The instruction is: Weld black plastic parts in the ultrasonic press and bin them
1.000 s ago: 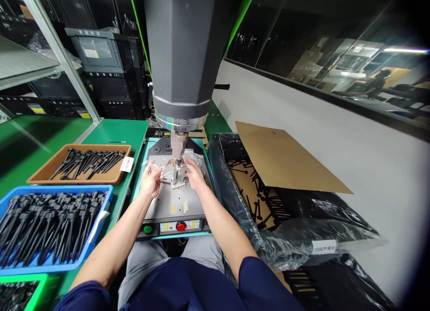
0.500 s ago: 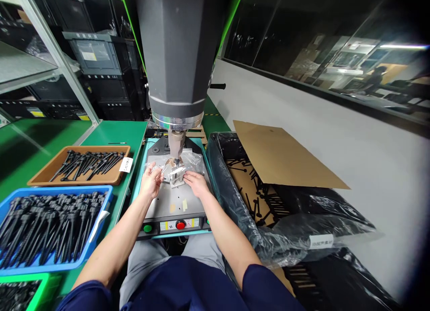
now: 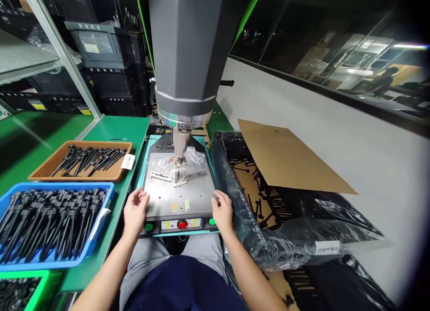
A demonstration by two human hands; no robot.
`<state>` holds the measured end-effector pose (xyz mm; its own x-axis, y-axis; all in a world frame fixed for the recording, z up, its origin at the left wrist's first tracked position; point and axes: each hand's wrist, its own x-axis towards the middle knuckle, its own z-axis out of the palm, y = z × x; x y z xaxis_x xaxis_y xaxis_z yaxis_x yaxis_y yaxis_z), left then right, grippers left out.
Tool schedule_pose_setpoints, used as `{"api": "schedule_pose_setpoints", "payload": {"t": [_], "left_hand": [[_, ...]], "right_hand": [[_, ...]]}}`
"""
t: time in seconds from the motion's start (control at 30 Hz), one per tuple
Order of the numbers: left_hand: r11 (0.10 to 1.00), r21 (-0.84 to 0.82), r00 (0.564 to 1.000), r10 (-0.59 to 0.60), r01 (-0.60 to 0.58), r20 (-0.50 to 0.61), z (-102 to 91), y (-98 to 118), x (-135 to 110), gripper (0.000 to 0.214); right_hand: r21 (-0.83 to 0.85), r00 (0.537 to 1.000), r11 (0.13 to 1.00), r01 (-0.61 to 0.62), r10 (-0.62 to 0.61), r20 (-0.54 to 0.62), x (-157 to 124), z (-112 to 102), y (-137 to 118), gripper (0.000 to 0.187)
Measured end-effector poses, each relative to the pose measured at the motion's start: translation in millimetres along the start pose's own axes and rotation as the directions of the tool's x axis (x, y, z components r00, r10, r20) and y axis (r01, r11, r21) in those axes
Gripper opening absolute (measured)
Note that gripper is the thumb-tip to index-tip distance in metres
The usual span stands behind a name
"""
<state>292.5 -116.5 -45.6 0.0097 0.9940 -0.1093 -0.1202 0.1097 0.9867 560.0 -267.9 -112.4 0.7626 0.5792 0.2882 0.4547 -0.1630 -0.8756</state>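
My left hand [image 3: 135,213] hovers by the left front corner of the metal work plate [image 3: 164,208], near a green button [image 3: 148,226]. Its fingers are loosely bent, with nothing visible in them. At the right front corner, my right hand [image 3: 223,210] is likewise loosely curved and bare, above the other green button [image 3: 211,221]. Between them on the front panel sits a red button [image 3: 182,224]. Further back, a metal horn [image 3: 181,143] points down at a small metal fixture [image 3: 179,180]. Clear plastic film [image 3: 161,163] surrounds the fixture, and a small dark part shows under the horn's tip.
On the left stand an orange tray [image 3: 38,173] and a blue tray [image 3: 110,199] of black screw-like parts, plus a green bin [image 3: 42,288]. To the right, a plastic-lined box [image 3: 231,203] holds black parts beneath a cardboard sheet [image 3: 292,158]. The machine head [image 3: 186,46] hangs overhead.
Both hands have left the fixture and film, moving back toward me and outward to the plate's front corners. The view has shifted slightly.
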Motion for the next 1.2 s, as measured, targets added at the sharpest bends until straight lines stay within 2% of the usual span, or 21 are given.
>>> {"api": "schedule_pose_setpoints", "payload": {"t": [0.03,0.1,0.2,0.3,0.37,0.43,0.6,0.77,0.83,0.9,1.0,1.1,1.2], "left_hand": [[0.987,0.139,0.996,0.085,-0.083,-0.004,-13.3,-12,-8,0.054],[0.903,0.383,0.979,0.201,-0.193,0.021,-37.1,-36,-19,0.067],[0.803,0.551,0.974,0.195,-0.228,0.118,-61.7,-68,-26,0.079],[0.811,0.535,0.967,0.144,-0.237,0.21,-73.8,-87,-22,0.077],[0.826,0.512,0.964,0.132,-0.235,0.229,-77.8,-92,-18,0.075],[0.81,0.533,0.963,0.135,-0.244,0.235,-80.1,-96,-14,0.074],[0.707,0.637,0.95,0.187,-0.306,0.249,-82.1,-105,-13,0.078],[0.699,0.644,0.945,0.152,-0.311,0.291,-83.5,-99,-14,0.079],[0.694,0.653,0.951,0.178,-0.302,0.251,-81.2,-88,-15,0.077],[0.698,0.644,0.949,0.256,-0.313,0.183,-74.6,-73,-17,0.068],[0.778,0.531,0.94,0.313,-0.337,0.137,-54.8,-50,-18,0.053],[0.918,0.315,0.965,0.193,-0.241,0.175,-24.8,-35,-15,0.051],[0.989,0.099,0.966,0.084,-0.111,0.246,9.6,-27,-6,0.055]], "right_hand": [[-0.122,0.998,0.991,0.051,-0.054,-0.023,-10,-9,10,0.04],[-0.264,0.998,0.962,0.064,-0.068,-0.006,-30,-20,29,0.051],[-0.289,0.993,0.957,-0.009,0.043,0.112,-55,-24,54,0.065],[-0.283,0.97,0.959,-0.036,0.102,0.222,-67,-25,69,0.074],[-0.285,0.962,0.958,-0.027,0.103,0.254,-69,-26,74,0.077],[-0.283,0.96,0.959,-0.028,0.104,0.259,-69,-27,75,0.076],[-0.28,0.97,0.958,-0.059,0.122,0.213,-70,-25,75,0.074],[-0.264,0.96,0.963,-0.062,0.13,0.248,-70,-26,73,0.08],[-0.26,0.952,0.963,-0.069,0.142,0.271,-69,-28,71,0.083],[-0.258,0.947,0.963,-0.077,0.152,0.283,-68,-29,68,0.084],[-0.257,0.944,0.962,-0.089,0.164,0.287,-67,-28,65,0.085],[-0.25,0.946,0.964,-0.097,0.167,0.276,-67,-27,64,0.087],[-0.234,0.952,0.968,-0.092,0.154,0.264,-67,-28,65,0.086]]}}
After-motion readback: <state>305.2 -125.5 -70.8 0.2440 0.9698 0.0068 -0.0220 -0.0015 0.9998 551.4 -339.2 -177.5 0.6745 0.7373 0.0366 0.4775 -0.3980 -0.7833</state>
